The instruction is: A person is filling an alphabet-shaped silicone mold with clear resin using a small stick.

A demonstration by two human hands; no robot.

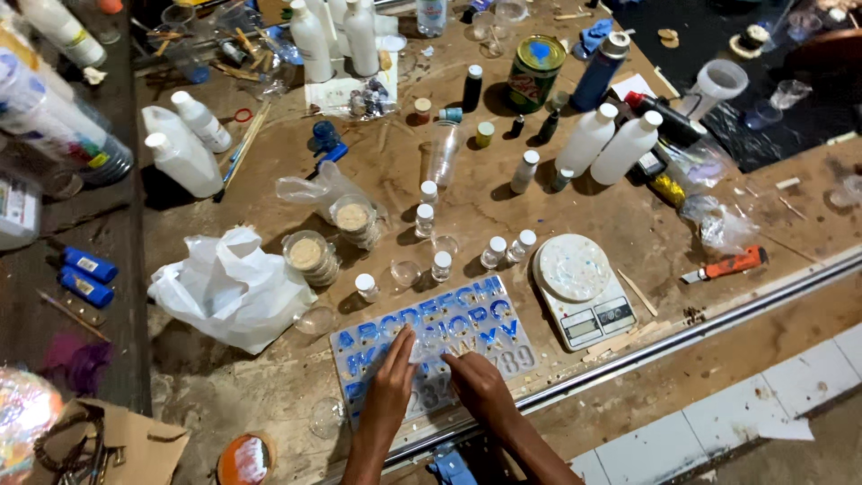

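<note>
A clear silicone letter mould (503, 310) with blue-filled shapes lies flat on the brown board near its front edge. My left hand (391, 382) rests on the mould's left part, fingers stretched flat and pointing up. My right hand (480, 386) presses on the mould's lower middle, fingers bent down onto it. Neither hand grips anything. Several small white-capped vials (494, 251) stand just behind the mould.
A white kitchen scale (582, 287) sits right of the mould. A crumpled white plastic bag (229, 287) and powder jars (310, 256) lie to the left. White bottles (606, 142), a green tin (535, 72) and an orange utility knife (727, 265) crowd the back and right. A metal rail (700, 328) borders the front.
</note>
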